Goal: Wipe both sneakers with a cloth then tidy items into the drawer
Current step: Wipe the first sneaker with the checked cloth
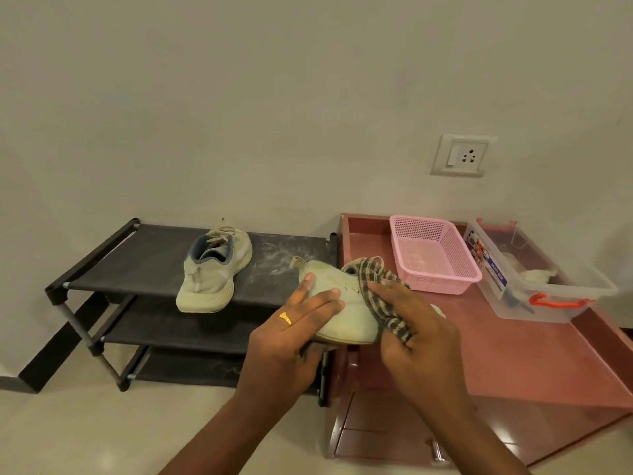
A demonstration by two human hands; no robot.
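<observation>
While your left hand (301, 317) clamps the sneaker (346, 313) in the air between rack (144, 255) and cabinet (513, 354), your right hand (411, 323) grips the striped cloth (380, 289) against it. Risk: hard rubbing could twist the shoe loose. Second sneaker (212, 269) sits on the dusty rack; setting the wiped one there could re-soil it.

Pale yellow-green sneakers (346, 303), brown-and-tan striped cloth (380, 289), pink mesh basket (442, 279), reddish-brown cabinet top (513, 354).

My left hand (301, 323) lies palm-down with fingers (317, 299) spread and gripping, a ring on one; my right hand (416, 323) curls shut, both forearms reaching forward.
</observation>
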